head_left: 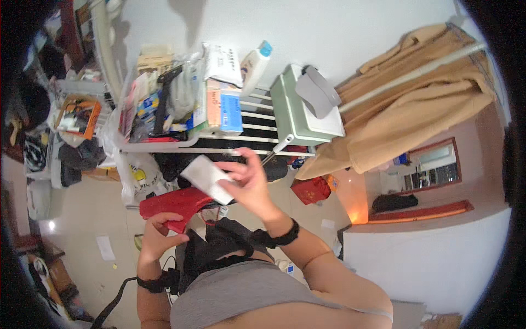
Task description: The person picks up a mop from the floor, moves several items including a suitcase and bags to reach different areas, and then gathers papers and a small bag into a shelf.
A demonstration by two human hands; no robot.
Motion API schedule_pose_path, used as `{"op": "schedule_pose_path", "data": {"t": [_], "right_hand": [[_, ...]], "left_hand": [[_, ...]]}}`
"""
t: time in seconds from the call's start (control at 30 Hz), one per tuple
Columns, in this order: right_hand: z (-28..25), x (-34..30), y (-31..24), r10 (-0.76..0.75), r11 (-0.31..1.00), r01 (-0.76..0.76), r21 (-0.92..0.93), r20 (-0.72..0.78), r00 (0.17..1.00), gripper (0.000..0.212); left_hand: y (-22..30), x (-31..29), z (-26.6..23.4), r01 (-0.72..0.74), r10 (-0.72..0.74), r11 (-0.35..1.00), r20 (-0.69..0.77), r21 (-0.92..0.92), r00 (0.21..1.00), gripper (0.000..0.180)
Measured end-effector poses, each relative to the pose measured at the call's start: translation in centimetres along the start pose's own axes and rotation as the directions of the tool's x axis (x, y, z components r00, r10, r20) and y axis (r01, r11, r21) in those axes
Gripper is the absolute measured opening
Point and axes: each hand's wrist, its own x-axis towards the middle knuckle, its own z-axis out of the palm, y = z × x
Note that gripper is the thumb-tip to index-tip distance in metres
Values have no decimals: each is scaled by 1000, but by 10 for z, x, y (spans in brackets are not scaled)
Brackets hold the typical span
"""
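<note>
Your grey top (241, 293) is nearest the camera, with black trousers (222, 241) just beyond it. Your right hand (246, 183) is raised ahead of you, thumb and fingers clamped on a flat white rectangular piece (208, 178) that tilts down toward the right. Your left hand (159, 238) is lower and to the left, its thumb and forefinger closed on the near edge of a red cloth (178, 205). That cloth stretches rightward below the white piece; the blur makes it hard to say whether the two touch. A black band circles each of your wrists.

Beyond your hands stands a white slatted rack (257, 127). On its left part sits a clear plastic bin (164, 147) packed with small goods; beside it you have a blue-and-orange box (224, 112), a white packet (222, 63) above that, and a white bottle with a blue cap (255, 68). Farther right, a grey visor (318, 93) lies on a pale green storage box (285, 112), next to a hanging tan garment (405, 115).
</note>
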Motion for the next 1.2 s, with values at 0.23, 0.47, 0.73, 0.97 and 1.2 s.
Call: {"op": "schedule_pose_path", "data": {"t": [0.23, 0.47, 0.73, 0.97, 1.2], "right_hand": [[-152, -26, -41, -343, 869, 162, -468, -331, 879, 53], [-255, -17, -83, -508, 678, 254, -690, -189, 840, 48], [-313, -15, -56, -500, 740, 241, -628, -273, 822, 48], [-334, -9, -42, -399, 809, 175, -561, -307, 864, 47], [-342, -6, -40, -411, 795, 186, -577, -287, 866, 46]], "left_hand": [[2, 48, 78, -84, 66, 953, 73, 290, 995, 27], [28, 102, 150, -231, 262, 961, -242, 149, 934, 15], [36, 187, 194, -416, 195, 828, -503, -375, 842, 17], [14, 262, 190, -391, 172, 679, -383, -622, 908, 19], [33, 248, 236, -365, 33, 713, -491, -598, 870, 25]]}}
